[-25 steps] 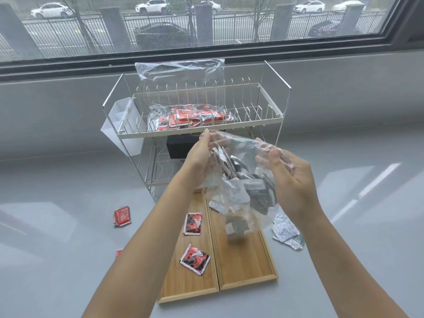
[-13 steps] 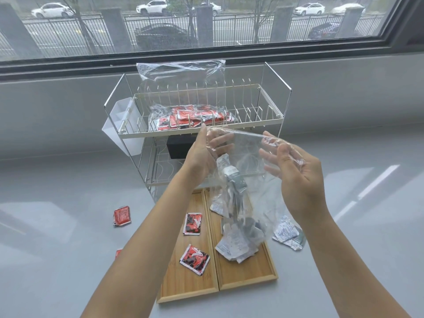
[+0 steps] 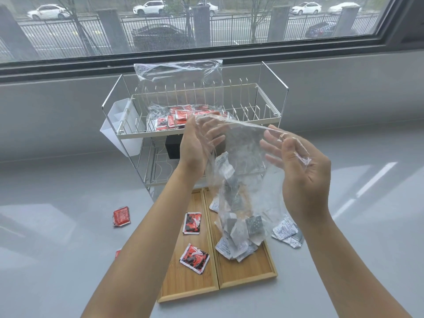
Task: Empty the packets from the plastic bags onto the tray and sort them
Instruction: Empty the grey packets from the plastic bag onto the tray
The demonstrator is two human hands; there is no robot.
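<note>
I hold a clear plastic bag [image 3: 246, 166] upside down above the wooden two-compartment tray [image 3: 250, 275]. My left hand [image 3: 195, 145] grips its left top corner and my right hand [image 3: 302, 173] grips the right one. Grey and white packets [image 3: 238, 239] slide out of the bag's mouth into a pile in the tray's right compartment. Two red packets [image 3: 194, 258] lie in the left compartment. A second bag of red packets [image 3: 176, 115] rests on the top shelf of the wire rack [image 3: 263, 115].
Two grey-white packets [image 3: 286, 232] lie on the table right of the tray. A red packet [image 3: 121, 216] lies left of it, another one [image 3: 118, 253] partly hidden by my left arm. A white cup [image 3: 119, 127] hangs on the rack's left side; a black box [image 3: 173, 148] sits under the shelf.
The packets have dropped from the bag's upper part through its mouth onto the tray's right compartment. My hands have lifted and spread the bag slightly.
</note>
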